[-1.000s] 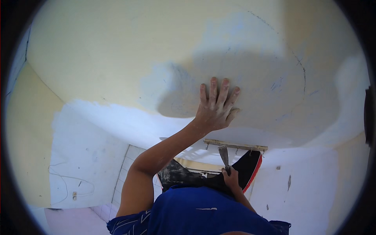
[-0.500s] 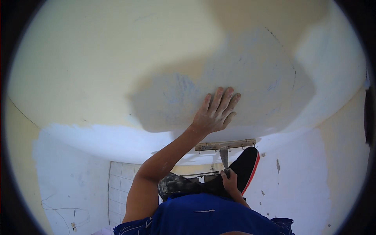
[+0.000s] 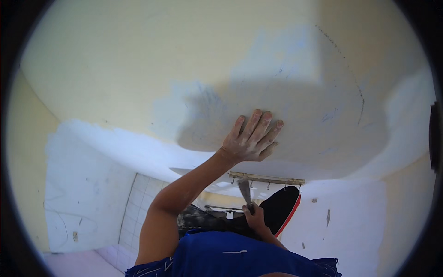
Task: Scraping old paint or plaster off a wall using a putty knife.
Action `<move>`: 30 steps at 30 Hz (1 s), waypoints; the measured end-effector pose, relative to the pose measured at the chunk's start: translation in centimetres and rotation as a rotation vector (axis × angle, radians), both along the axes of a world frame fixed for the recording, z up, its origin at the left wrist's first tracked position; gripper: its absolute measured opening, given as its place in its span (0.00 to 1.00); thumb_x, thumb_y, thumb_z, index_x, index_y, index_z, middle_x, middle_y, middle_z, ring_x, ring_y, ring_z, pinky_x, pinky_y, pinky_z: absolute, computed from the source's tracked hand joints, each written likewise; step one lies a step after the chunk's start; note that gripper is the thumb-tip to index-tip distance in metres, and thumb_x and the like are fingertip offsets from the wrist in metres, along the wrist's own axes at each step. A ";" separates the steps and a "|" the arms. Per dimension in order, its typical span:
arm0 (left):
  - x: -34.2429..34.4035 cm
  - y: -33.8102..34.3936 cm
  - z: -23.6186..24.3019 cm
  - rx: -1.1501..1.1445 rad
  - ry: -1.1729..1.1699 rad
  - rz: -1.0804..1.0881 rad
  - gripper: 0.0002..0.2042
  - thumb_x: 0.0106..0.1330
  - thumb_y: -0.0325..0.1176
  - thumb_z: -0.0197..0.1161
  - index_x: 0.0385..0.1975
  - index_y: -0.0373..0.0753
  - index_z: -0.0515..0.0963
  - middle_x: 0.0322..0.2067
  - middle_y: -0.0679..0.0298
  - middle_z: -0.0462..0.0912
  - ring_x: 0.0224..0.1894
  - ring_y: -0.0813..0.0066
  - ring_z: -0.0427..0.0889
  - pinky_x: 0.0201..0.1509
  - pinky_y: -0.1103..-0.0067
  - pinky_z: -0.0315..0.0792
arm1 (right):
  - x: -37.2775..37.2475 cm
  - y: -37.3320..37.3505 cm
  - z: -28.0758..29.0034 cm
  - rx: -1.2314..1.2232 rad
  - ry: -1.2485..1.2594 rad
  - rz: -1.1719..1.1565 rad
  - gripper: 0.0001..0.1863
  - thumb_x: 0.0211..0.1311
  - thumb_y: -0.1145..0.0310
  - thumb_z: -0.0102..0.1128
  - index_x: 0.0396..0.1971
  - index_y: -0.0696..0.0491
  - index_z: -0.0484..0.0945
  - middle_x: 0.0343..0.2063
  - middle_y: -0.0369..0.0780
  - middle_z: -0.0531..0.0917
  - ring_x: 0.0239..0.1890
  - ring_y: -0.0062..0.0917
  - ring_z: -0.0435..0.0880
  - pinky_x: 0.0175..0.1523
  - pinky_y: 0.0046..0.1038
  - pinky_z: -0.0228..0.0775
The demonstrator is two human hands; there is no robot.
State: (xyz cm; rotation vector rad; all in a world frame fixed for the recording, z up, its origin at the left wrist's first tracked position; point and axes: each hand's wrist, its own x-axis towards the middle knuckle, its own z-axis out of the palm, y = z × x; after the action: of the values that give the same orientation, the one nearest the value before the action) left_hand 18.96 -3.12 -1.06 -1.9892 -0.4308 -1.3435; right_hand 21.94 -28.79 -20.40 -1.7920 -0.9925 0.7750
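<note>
- The left hand is released, its dusty fingers spread against the cream upper wall; the palm is turned away and hidden, so how firmly it presses cannot be told.
- The right hand grasps a scraper low in front of the body, blade upward and tilted slightly left. The fist covers part of the dark handle, and the grip of the covered fingers cannot be made out.
- The scraper's blade is greyish and smeared; it shows just below the hook rail, though the depth between them is hard to judge.
- The left forearm crosses in front of the white lower wall and covers a stretch of it.
- A broad shadow dims the wall around the left hand, blurring the edge of the pale blue patch and the faint scribbles there.
- The blue shirt is cut off by the lower edge and hides most of the right forearm.
- Black trousers with a red stripe show only in part behind the right hand.
- At the right rim, a dark object is cut off, its kind unclear.
</note>
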 end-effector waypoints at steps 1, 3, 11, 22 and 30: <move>0.0 0.1 0.1 0.014 -0.008 -0.017 0.32 0.65 0.61 0.45 0.66 0.51 0.64 0.68 0.48 0.54 0.71 0.47 0.53 0.72 0.51 0.40 | 0.4 -0.1 0.2 0.011 -0.002 0.068 0.12 0.60 0.67 0.61 0.24 0.60 0.73 0.12 0.36 0.69 0.19 0.14 0.64 0.24 0.27 0.56; 0.0 0.1 0.0 0.026 -0.012 -0.015 0.33 0.65 0.62 0.45 0.66 0.51 0.65 0.68 0.48 0.54 0.71 0.47 0.53 0.72 0.51 0.40 | 1.9 -0.6 -0.5 0.011 -0.015 0.145 0.12 0.59 0.67 0.61 0.25 0.60 0.74 0.12 0.38 0.70 0.18 0.15 0.65 0.23 0.27 0.56; -0.7 -0.1 0.2 0.011 -0.021 -0.091 0.28 0.63 0.54 0.51 0.63 0.51 0.69 0.65 0.48 0.59 0.69 0.46 0.56 0.72 0.51 0.41 | 5.2 0.8 3.3 0.273 -0.250 0.071 0.13 0.54 0.67 0.63 0.19 0.55 0.69 0.10 0.42 0.71 0.11 0.33 0.70 0.21 0.32 0.60; -5.5 -7.2 3.4 -0.989 -0.247 -1.001 0.15 0.59 0.31 0.57 0.43 0.27 0.73 0.36 0.50 0.80 0.37 0.55 0.82 0.44 0.68 0.75 | -0.3 6.0 18.2 0.566 0.353 0.150 0.08 0.70 0.73 0.38 0.44 0.59 0.62 0.21 0.38 0.74 0.15 0.15 0.69 0.20 0.20 0.64; -6.6 -5.6 7.3 -1.483 -0.479 -0.859 0.13 0.72 0.34 0.50 0.28 0.31 0.73 0.16 0.61 0.72 0.22 0.81 0.69 0.25 0.76 0.64 | -4.0 10.2 22.5 0.611 0.593 0.256 0.09 0.73 0.73 0.39 0.49 0.56 0.57 0.20 0.32 0.69 0.16 0.10 0.63 0.21 0.16 0.57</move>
State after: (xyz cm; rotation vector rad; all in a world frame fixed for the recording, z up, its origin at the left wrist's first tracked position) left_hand 12.35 -8.68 6.25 -3.2180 -1.0945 -2.4790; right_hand 17.95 -18.64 2.05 -0.8471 -0.9237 0.9568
